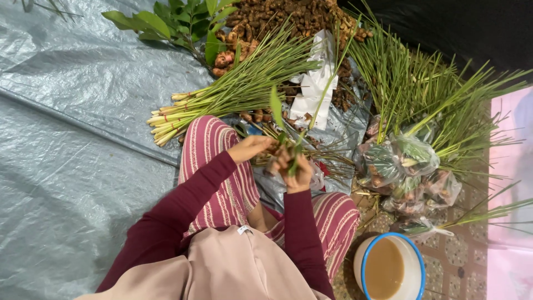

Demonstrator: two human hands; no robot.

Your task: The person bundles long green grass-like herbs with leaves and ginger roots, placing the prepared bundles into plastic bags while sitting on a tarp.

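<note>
Over my striped trousers, my left hand (252, 148) and my right hand (296, 169) meet in front of me. Both are closed on a small bunch of green leaves and stalks (286, 141); one long leaf sticks up from it. A bundle of lemongrass stalks (222, 97) tied with red bands lies just beyond my left hand. Further back sits a heap of brown turmeric roots (277, 16) with a leafy branch (177, 22) beside it.
Several clear plastic bags filled with herbs and roots (408, 166) lie to the right, beside loose lemongrass (422, 83). A white bowl with a blue rim (413, 261) holds brown liquid at lower right. A grey tarp (72, 139) covers the ground on the left.
</note>
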